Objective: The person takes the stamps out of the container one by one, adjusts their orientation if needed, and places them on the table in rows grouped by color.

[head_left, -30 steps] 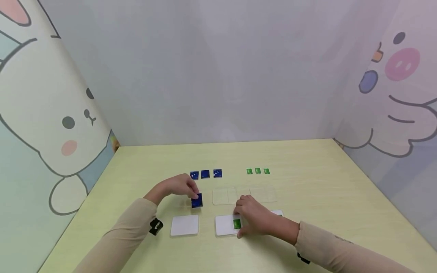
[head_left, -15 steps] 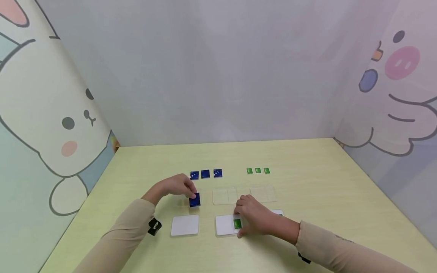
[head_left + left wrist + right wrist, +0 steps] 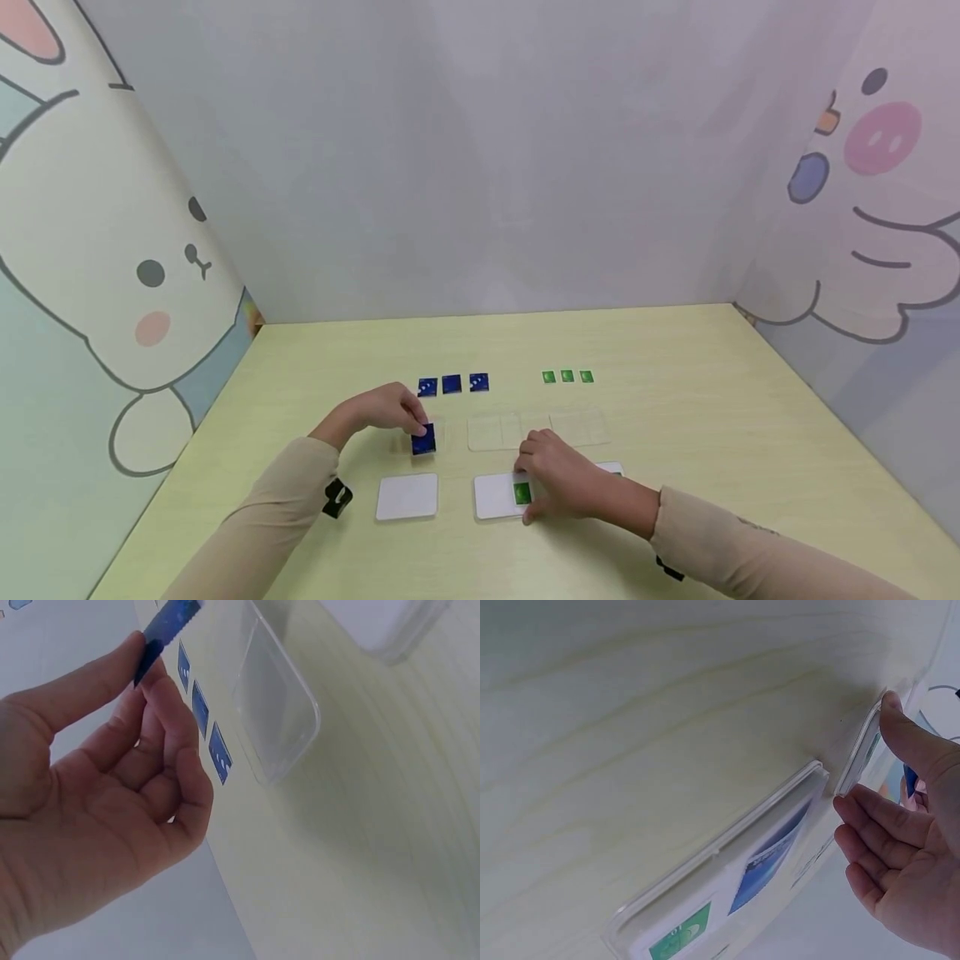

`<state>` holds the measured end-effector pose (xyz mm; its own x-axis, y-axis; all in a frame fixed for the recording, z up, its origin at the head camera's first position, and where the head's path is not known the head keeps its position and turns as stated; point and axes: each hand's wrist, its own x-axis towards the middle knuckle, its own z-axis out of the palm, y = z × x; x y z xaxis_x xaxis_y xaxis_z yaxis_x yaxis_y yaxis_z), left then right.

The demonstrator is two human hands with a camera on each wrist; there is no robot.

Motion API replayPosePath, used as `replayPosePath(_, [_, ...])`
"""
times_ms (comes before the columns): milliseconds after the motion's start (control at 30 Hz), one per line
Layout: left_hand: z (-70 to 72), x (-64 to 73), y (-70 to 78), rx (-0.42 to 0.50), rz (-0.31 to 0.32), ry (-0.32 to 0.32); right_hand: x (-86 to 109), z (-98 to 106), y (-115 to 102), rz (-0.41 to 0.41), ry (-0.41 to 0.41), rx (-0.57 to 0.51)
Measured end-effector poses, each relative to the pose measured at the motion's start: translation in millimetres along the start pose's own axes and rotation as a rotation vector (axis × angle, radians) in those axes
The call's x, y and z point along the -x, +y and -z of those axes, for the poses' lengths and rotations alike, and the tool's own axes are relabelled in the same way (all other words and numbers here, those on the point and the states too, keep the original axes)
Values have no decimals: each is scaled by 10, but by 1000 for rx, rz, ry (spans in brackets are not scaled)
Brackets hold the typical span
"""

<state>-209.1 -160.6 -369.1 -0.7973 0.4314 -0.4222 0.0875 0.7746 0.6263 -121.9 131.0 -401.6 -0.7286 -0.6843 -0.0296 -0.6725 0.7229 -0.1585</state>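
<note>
My left hand (image 3: pixel 390 407) pinches a small blue stamp (image 3: pixel 423 439) between thumb and index finger, above the table. Its edge looks toothed in the left wrist view, where the stamp (image 3: pixel 167 631) shows at the fingertips. Below that hand lies a clear plastic case, partly hidden. In front sits a white-backed case (image 3: pixel 407 497). My right hand (image 3: pixel 558 473) holds another white-backed case (image 3: pixel 495 497) by its opposite edges, thumb on the near side and fingers on the far side. A green stamp (image 3: pixel 522 493) lies on it; the hand hides its right part.
Three blue stamps (image 3: pixel 452 384) and three green stamps (image 3: pixel 567 377) lie in rows at the back. Clear plastic cases (image 3: pixel 487 433) lie mid-table. Right of my right hand, a case (image 3: pixel 720 859) contains a blue stamp (image 3: pixel 771 859) and a green stamp (image 3: pixel 681 934).
My left hand has shifted slightly left with the blue stamp still pinched. The right hand stays on the case.
</note>
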Motion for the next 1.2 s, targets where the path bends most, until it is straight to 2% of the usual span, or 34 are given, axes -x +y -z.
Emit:
replayPosePath(267, [26,-8,-40,-9,33,11,-3,-6,5,8,-6,21])
replayPosePath(900, [195,-58,-130,-44,16,59,-10,8,10,3,-7,15])
replayPosePath(1200, [248,-101,-189,-35,65,77,-9,-1,9,1,-11,-3])
